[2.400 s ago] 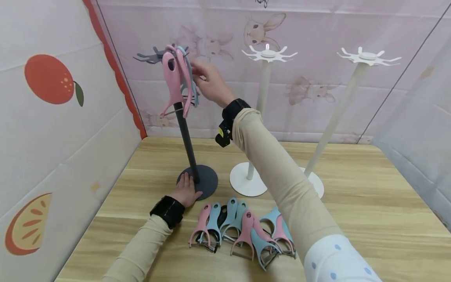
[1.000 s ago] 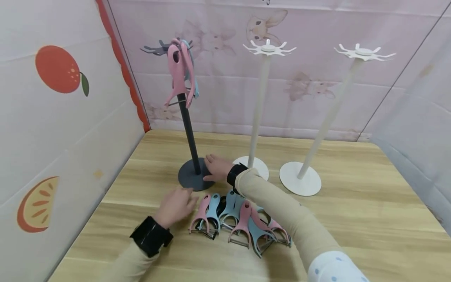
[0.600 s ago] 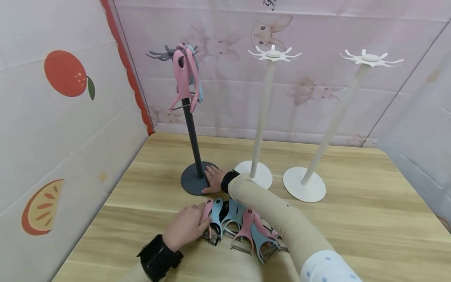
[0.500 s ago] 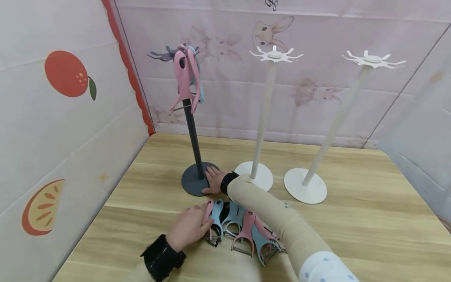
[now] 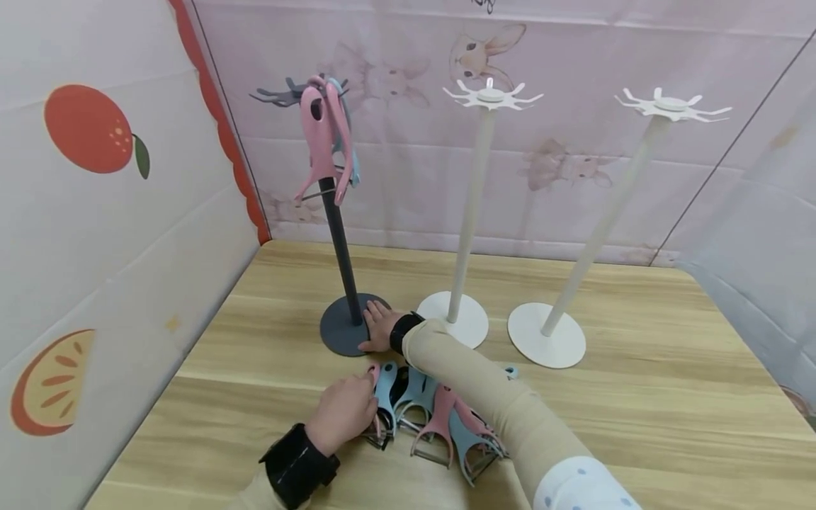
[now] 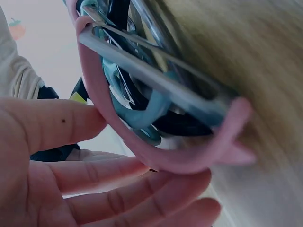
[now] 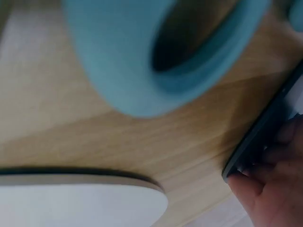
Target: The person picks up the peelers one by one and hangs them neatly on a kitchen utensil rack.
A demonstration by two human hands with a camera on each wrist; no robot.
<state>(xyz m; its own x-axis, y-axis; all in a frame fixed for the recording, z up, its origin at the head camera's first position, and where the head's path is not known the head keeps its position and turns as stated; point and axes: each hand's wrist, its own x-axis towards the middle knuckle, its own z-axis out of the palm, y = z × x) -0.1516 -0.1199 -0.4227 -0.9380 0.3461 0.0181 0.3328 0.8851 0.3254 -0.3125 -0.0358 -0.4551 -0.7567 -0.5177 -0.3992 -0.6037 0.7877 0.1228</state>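
Note:
My left hand (image 5: 344,411) holds the pink Y-shaped peeler (image 6: 184,161) at the left end of a pile on the table. In the left wrist view the thumb and fingers lie on either side of its frame, blade facing the camera. My right hand (image 5: 380,327) rests with extended fingers on the round base (image 5: 341,331) of the dark grey stand. Pink peelers (image 5: 316,134) and a light blue peeler (image 5: 355,168) hang from that stand's hooks (image 5: 280,95). Beside the held peeler lies a light blue peeler (image 5: 385,388); my right forearm covers part of the pile.
Two white stands with hooked tops stand to the right, the middle one (image 5: 468,234) and the right one (image 5: 593,234). More peelers, pink (image 5: 438,425), blue-grey (image 5: 467,439) and black, overlap in the pile. Printed cloth walls (image 5: 408,184) border the wooden table (image 5: 669,397).
My right hand has come down from the hanging peelers to the dark base. My left hand has left that base, moved to the pile and taken hold of the pink peeler.

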